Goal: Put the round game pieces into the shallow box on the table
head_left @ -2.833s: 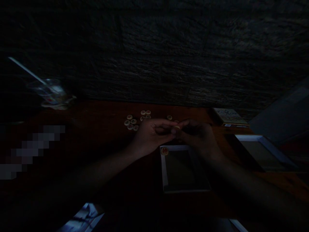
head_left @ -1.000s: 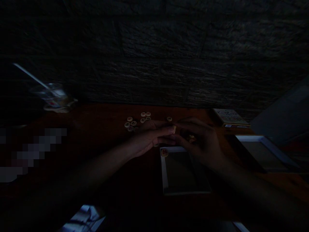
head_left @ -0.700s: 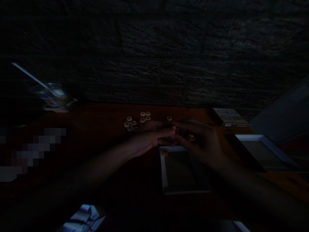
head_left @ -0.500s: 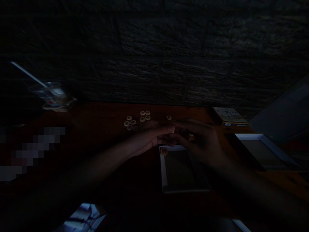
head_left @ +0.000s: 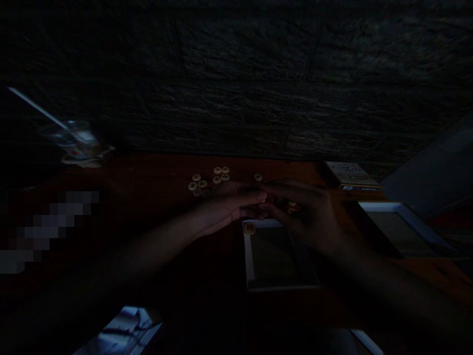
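Observation:
In the dim head view, my left hand (head_left: 227, 207) and my right hand (head_left: 308, 212) meet over the far edge of an open shallow box (head_left: 249, 261). The left thumb lies across toward the right fingertips, and both hands are closed. What they hold between them is too dark to make out. One round xiangqi piece (head_left: 250, 228) rests at the box's far left corner. Further pieces (head_left: 291, 207) show partly beneath my right hand. Beyond my left hand, several xiangqi pieces (head_left: 202, 184) lie grouped on the table, and a single piece (head_left: 257, 177) sits apart.
A second shallow tray (head_left: 404, 207) and a printed box (head_left: 351, 173) are at the right on the wooden table (head_left: 148, 172). A plastic cup with a straw (head_left: 79, 143) stands at the far left. A brick wall (head_left: 236, 98) rises behind the table.
The whole view has shifted slightly, so everything sits a little higher in the picture. My hands stay together in nearly the same pose; the pieces on the table have not visibly moved.

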Tool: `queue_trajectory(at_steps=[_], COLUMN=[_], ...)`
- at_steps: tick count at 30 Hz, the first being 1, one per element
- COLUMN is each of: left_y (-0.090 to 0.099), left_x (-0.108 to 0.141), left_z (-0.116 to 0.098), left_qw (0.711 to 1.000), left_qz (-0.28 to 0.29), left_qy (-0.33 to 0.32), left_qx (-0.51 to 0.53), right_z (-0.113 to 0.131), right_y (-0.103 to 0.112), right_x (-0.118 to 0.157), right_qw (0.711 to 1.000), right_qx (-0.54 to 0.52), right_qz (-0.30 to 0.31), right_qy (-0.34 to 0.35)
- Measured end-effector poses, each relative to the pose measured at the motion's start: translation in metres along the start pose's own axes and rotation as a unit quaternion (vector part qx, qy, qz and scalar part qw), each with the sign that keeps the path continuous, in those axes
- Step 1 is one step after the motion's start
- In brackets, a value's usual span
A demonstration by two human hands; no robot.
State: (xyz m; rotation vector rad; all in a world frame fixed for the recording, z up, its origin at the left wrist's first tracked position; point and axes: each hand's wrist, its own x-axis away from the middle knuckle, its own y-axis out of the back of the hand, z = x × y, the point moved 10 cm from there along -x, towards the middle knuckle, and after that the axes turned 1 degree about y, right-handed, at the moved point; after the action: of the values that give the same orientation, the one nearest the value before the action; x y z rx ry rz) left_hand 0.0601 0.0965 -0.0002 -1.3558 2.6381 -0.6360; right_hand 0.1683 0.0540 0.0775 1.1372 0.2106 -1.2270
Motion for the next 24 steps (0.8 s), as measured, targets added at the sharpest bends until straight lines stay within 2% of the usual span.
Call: queue_trajectory(at_steps=[5,11,18,24], left_y=[0.0013,-0.0015,-0.0025,-0.0037], left_x=[-0.0002,-0.0015,-0.0022,-0.0009], left_z=[-0.0015,-0.0001,-0.0009,0.0023], left_qw=[1.000,1.000,1.000,0.999], left_qz=[-0.004,0.015,0.019,0.033], left_qy=[-0.010,-0.009,-0.008,0.002], left_qx=[-0.004,0.014,0.023,0.032], right_z=[-0.0045,0.0028,-0.0027,-0.0002], right_y=[0.0000,0.0001,0.0013,-0.0014], right_x=[0.0007,0.0015,-0.0007,0.0014], right_qw=[1.000,1.000,1.000,1.000], right_qx=[-0.001,0.003,0.004,0.012], right_qz=[0.000,0.002,-0.003,0.007], right_qy=[-0.009,0.019,-0.008,0.020])
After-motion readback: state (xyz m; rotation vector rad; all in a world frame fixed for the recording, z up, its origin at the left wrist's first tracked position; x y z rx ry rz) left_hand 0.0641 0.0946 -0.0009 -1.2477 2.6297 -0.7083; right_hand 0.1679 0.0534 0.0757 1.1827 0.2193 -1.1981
